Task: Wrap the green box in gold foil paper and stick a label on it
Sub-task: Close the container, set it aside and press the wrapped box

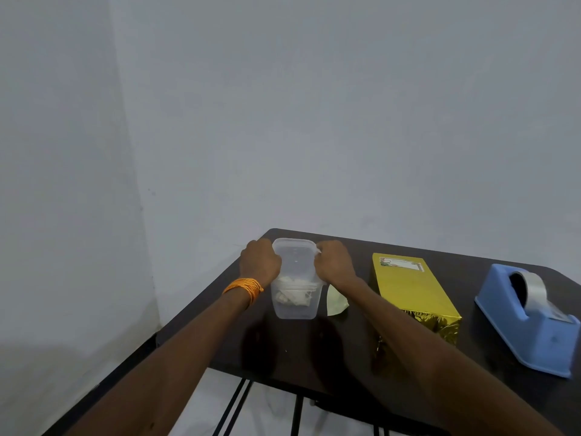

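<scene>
The box wrapped in gold foil point(412, 291) lies on the dark table point(292, 350), right of centre, with a bordered label point(401, 264) stuck on its top near the far end. A clear plastic container point(295, 278) with a lid stands at the table's far left; small pale pieces lie inside. My left hand point(260, 262) grips its left side and my right hand point(334, 261) grips the right rim of the lid. An orange thread band circles my left wrist.
A blue tape dispenser point(528, 319) with a grey roll sits at the right edge. A pale green scrap of paper point(335, 305) lies between the container and the gold box. Walls close in behind and left of the table.
</scene>
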The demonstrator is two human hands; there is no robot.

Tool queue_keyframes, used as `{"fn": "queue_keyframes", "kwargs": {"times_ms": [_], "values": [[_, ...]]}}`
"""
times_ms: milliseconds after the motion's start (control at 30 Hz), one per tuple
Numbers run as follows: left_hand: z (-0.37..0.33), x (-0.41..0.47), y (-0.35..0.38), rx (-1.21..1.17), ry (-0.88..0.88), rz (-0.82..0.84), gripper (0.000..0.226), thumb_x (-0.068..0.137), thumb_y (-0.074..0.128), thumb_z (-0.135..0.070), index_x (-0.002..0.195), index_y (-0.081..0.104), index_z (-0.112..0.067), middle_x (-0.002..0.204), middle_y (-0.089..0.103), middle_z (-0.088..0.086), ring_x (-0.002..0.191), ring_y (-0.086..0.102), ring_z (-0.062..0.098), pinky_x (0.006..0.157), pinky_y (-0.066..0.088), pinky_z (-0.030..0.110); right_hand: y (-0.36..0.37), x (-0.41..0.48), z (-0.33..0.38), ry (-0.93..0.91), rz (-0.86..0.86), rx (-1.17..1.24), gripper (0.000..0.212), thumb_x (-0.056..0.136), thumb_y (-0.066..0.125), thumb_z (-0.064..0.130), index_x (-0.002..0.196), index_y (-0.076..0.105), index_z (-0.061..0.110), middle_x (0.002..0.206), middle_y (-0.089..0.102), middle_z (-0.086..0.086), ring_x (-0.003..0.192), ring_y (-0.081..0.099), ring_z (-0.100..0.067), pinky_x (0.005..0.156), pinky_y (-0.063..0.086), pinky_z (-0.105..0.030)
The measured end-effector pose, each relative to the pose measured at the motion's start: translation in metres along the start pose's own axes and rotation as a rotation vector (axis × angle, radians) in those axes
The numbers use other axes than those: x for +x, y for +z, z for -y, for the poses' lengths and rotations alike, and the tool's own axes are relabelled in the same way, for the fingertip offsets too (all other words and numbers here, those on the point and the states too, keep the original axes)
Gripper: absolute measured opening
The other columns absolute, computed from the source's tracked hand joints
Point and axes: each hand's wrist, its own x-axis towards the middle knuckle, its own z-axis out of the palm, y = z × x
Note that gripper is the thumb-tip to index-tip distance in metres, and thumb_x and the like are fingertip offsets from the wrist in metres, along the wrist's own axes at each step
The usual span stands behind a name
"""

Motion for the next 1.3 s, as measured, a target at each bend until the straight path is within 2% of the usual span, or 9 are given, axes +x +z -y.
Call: {"fn": "queue_keyframes", "kwargs": {"times_ms": [100, 200, 400, 500, 600, 767, 1000, 1167, 1300], "values": [[-0.002, -0.001, 0.0, 0.02, -0.006, 0.039, 0.024, 0.093, 0.049, -0.009, 0.111, 0.063, -0.001, 0.117, 0.065, 0.017, 0.106, 0.06, 0.033, 0.079, 0.045, 0.033, 0.002, 0.0, 0.0, 0.02, 0.037, 0.005, 0.026, 0.098, 0.052, 0.013, 0.118, 0.067, 0.008, 0.12, 0.063, -0.015, 0.097, 0.064, -0.026, 0.079, 0.052, -0.029], [-0.002, 0.0, 0.002, 0.031, -0.007, 0.087, 0.031, 0.096, 0.044, -0.011, 0.122, 0.059, -0.004, 0.123, 0.063, 0.016, 0.112, 0.059, 0.034, 0.087, 0.047, 0.035, 0.002, 0.0, 0.0, 0.012, 0.098, -0.005, 0.031, 0.1, 0.046, 0.014, 0.127, 0.062, 0.009, 0.124, 0.064, -0.014, 0.104, 0.063, -0.028, 0.087, 0.053, -0.034], [0.004, 0.004, 0.012, -0.021, -0.005, 0.136, 0.043, 0.097, 0.04, -0.017, 0.139, 0.047, -0.018, 0.124, 0.062, 0.016, 0.109, 0.058, 0.037, 0.089, 0.048, 0.04, 0.001, 0.002, 0.0, -0.008, 0.186, -0.048, 0.034, 0.102, 0.038, 0.014, 0.132, 0.054, 0.012, 0.124, 0.064, -0.014, 0.104, 0.063, -0.03, 0.087, 0.052, -0.037], [0.004, 0.006, 0.016, 0.028, 0.027, 0.136, 0.042, 0.095, 0.04, -0.015, 0.135, 0.05, -0.017, 0.12, 0.064, 0.015, 0.104, 0.06, 0.036, 0.087, 0.05, 0.039, 0.003, 0.003, 0.0, 0.005, 0.195, -0.065, 0.032, 0.103, 0.041, 0.012, 0.132, 0.053, 0.011, 0.122, 0.064, -0.013, 0.091, 0.059, -0.023, 0.076, 0.047, -0.031], [0.002, 0.01, 0.016, 0.118, 0.026, 0.19, 0.042, 0.094, 0.04, -0.017, 0.135, 0.05, -0.014, 0.127, 0.061, 0.015, 0.111, 0.058, 0.035, 0.091, 0.05, 0.04, 0.006, 0.003, 0.002, 0.029, 0.187, -0.073, 0.03, 0.102, 0.045, 0.014, 0.13, 0.054, 0.012, 0.118, 0.065, -0.012, 0.088, 0.06, -0.021, 0.074, 0.051, -0.03], [-0.004, 0.012, 0.024, 0.09, -0.049, 0.257, 0.068, 0.096, 0.034, -0.038, 0.157, 0.014, -0.017, 0.139, 0.053, 0.017, 0.124, 0.051, 0.036, 0.101, 0.043, 0.041, 0.007, 0.002, 0.006, 0.067, 0.178, -0.087, 0.03, 0.1, 0.048, 0.02, 0.128, 0.056, 0.014, 0.116, 0.066, -0.011, 0.096, 0.066, -0.027, 0.085, 0.059, -0.039], [0.0, 0.012, 0.029, 0.082, -0.01, 0.195, 0.063, 0.092, 0.035, -0.043, 0.148, 0.036, -0.013, 0.139, 0.054, 0.014, 0.122, 0.053, 0.035, 0.098, 0.044, 0.041, 0.001, -0.005, 0.012, 0.105, 0.213, -0.054, 0.039, 0.102, 0.042, 0.029, 0.136, 0.045, 0.011, 0.125, 0.061, -0.015, 0.108, 0.062, -0.031, 0.091, 0.056, -0.043], [0.005, 0.014, 0.033, 0.068, -0.001, 0.178, 0.065, 0.093, 0.037, -0.043, 0.151, 0.033, -0.014, 0.139, 0.054, 0.014, 0.121, 0.053, 0.035, 0.098, 0.043, 0.04, -0.003, -0.007, 0.021, 0.196, 0.437, 0.011, 0.079, 0.093, 0.042, 0.047, 0.157, 0.01, 0.013, 0.146, 0.047, -0.018, 0.129, 0.05, -0.037, 0.107, 0.044, -0.05], [0.004, 0.016, 0.033, 0.076, 0.008, 0.173, 0.064, 0.095, 0.037, -0.043, 0.153, 0.03, -0.015, 0.144, 0.05, 0.013, 0.126, 0.051, 0.035, 0.102, 0.041, 0.04, 0.002, -0.014, 0.02, 0.225, 0.28, 0.045, 0.07, 0.096, 0.041, 0.048, 0.154, 0.019, 0.015, 0.14, 0.051, -0.017, 0.125, 0.053, -0.036, 0.101, 0.046, -0.045]]}}
